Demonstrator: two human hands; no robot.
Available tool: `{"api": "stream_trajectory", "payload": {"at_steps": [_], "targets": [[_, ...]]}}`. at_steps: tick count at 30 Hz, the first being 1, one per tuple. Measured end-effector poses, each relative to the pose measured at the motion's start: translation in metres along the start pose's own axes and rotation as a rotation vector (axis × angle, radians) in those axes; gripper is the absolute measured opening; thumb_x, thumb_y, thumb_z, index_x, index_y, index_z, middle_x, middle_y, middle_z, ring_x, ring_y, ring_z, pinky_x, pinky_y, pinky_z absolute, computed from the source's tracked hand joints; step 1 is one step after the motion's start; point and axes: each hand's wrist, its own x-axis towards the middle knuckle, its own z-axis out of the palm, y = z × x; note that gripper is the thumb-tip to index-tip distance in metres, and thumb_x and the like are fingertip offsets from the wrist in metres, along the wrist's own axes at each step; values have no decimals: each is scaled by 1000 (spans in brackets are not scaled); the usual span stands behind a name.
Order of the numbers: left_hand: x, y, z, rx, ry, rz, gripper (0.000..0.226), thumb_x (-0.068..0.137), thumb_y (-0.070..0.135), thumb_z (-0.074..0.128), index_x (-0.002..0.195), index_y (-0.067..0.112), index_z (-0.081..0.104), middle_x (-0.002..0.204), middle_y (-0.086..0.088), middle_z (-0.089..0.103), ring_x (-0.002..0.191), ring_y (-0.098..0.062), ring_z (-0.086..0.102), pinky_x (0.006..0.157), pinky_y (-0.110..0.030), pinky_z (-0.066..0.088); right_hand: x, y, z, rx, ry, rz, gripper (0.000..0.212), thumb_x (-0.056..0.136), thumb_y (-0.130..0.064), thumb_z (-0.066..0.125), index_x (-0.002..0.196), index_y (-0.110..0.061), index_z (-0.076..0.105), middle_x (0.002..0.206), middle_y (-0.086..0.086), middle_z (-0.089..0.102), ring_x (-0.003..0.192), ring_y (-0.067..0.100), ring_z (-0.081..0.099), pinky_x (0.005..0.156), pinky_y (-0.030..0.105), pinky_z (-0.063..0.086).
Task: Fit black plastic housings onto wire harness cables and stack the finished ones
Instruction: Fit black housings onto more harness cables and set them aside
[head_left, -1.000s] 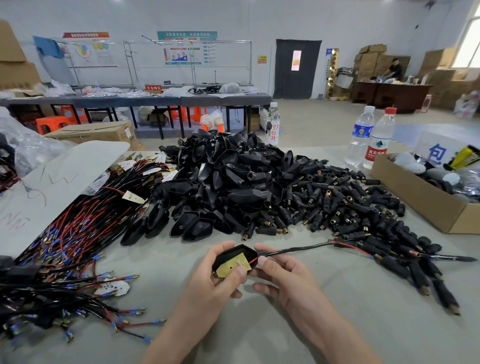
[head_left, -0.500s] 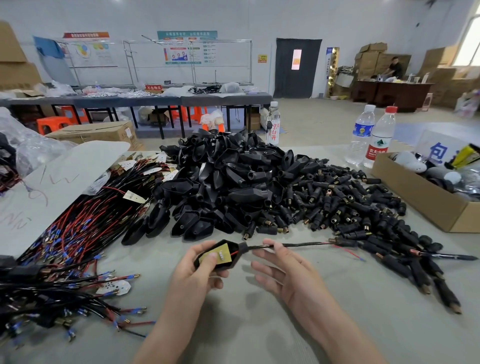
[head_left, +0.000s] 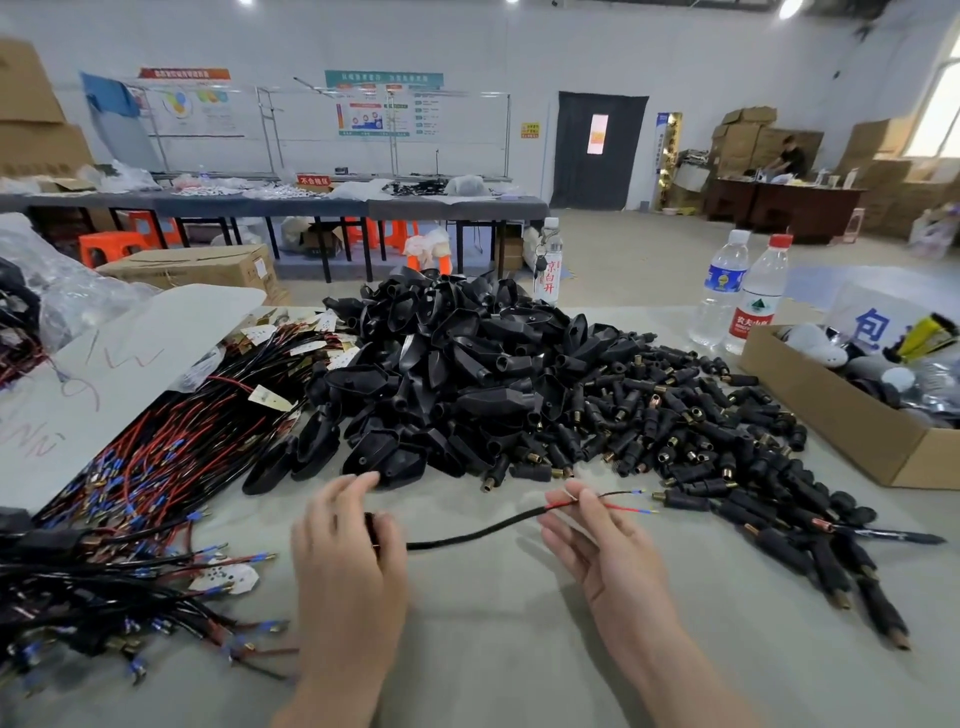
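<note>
Left hand (head_left: 348, 556) lies near centre, back upward, fingers curled round a black housing (head_left: 372, 526) that is largely hidden beneath them. A black cable (head_left: 478, 531) leaves that housing and runs right above the surface (head_left: 493, 654) to the right hand (head_left: 597, 545). The right hand pinches the cable at its split red and black leads between thumb and forefinger, its remaining fingers spread and fairly straight. Beyond both hands sits a heap of loose housings (head_left: 441, 374). Right of the heap lie scattered black connectors (head_left: 701, 441), then a cardboard box (head_left: 841, 421). At left are bundled wire harnesses (head_left: 145, 467).
</note>
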Motion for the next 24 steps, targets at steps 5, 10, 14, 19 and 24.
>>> {"api": "stream_trajectory", "payload": {"at_steps": [5,10,14,19,24], "targets": [[-31,29,21,-182,-353,363,35,101,39,44,133,29,56,122,23,60,116,3,53,99,-23,42,-10,3,6,-93,-194,35,29,87,-29,67,107,-10,76,110,17,74,98,25,73,74,25,59],[-31,27,24,-397,-411,178,23,95,41,54,115,35,63,104,26,70,97,3,67,84,-26,53,-12,7,6,-190,-341,23,30,86,-36,71,109,-17,76,101,12,76,86,20,73,75,28,58],[-28,26,27,-510,-464,-8,10,97,21,62,94,31,63,79,12,72,56,-11,63,60,-25,51,-9,14,7,-331,-289,-27,38,79,-50,75,109,-26,76,97,1,73,83,16,69,67,26,54],[-24,22,30,-629,-502,-133,10,99,19,59,89,21,61,69,-1,65,54,-18,61,57,-28,49,3,-4,-16,-719,95,-372,43,87,-57,63,127,-46,57,120,-23,60,105,-5,59,85,25,49],[-25,21,31,-689,-527,-157,21,100,15,55,89,31,64,65,-1,62,53,-18,59,54,-25,48,14,-25,-55,-1307,403,-519,48,99,-15,50,146,-20,45,150,2,41,136,25,41,114,40,34]]}}
